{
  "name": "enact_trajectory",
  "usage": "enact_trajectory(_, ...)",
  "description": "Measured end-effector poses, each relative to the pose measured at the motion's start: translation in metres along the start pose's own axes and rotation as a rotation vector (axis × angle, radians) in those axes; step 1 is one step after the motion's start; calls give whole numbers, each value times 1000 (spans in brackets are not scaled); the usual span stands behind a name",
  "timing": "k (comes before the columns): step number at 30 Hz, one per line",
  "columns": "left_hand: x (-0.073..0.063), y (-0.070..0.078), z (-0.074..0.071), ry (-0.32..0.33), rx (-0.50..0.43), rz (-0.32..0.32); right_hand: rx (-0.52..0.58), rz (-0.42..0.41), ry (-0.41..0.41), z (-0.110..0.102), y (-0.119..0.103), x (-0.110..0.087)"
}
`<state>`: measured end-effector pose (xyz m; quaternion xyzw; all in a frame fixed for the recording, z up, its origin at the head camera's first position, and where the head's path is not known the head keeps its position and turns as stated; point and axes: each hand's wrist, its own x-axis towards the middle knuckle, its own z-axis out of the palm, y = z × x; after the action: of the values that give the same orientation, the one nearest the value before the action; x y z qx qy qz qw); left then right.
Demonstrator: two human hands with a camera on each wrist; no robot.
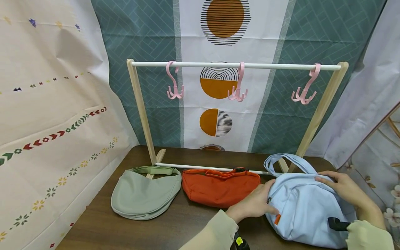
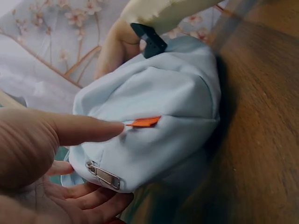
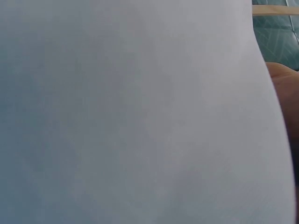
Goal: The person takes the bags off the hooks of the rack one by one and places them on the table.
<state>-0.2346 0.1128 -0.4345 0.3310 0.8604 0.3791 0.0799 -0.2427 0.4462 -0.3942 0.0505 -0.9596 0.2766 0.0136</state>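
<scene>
A light blue backpack (image 1: 307, 205) with an orange tag (image 1: 277, 219) sits at the table's right end, its carry loop standing up. My left hand (image 1: 254, 203) grips its left side, the thumb close to the tag and the other fingers round the edge by the metal zipper pull (image 2: 103, 176). At the upper right side, my right hand (image 1: 347, 189) holds the bag with fingers over its top edge. Pale blue fabric (image 3: 140, 112) fills most of the right wrist view, hiding most of that hand. Left of the backpack lie an orange-red waist bag (image 1: 220, 189) and a sage green shoulder bag (image 1: 143, 198).
Behind the bags stands a wooden rack with a white top rail (image 1: 206, 65). Three pink hooks hang on it: a left hook (image 1: 175, 81), a middle hook (image 1: 239, 83) and a right hook (image 1: 307, 85). Patterned cloths surround the brown table (image 1: 103, 232).
</scene>
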Motion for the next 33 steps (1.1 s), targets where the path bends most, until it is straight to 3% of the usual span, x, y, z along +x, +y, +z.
enact_trajectory(4, 0, -1, 5, 21, 83, 0, 48, -1, -65, 0, 4, -2)
enact_trajectory(9, -1, -2, 10, 49, 91, -29, 103, -130, -158, -3, 14, -11)
enact_trajectory(14, -3, -1, 9, 67, 81, -46, 165, -147, -174, -1, 14, -10)
enact_trajectory(19, -4, -3, 10, 66, 100, -38, 124, -136, -138, 6, 8, -1)
enact_trajectory(25, -5, -4, 12, 62, 226, 33, 33, -157, -106, 13, 8, 5)
enact_trajectory(33, -4, -8, 18, 36, 395, 122, 18, -85, -158, 19, 8, 7)
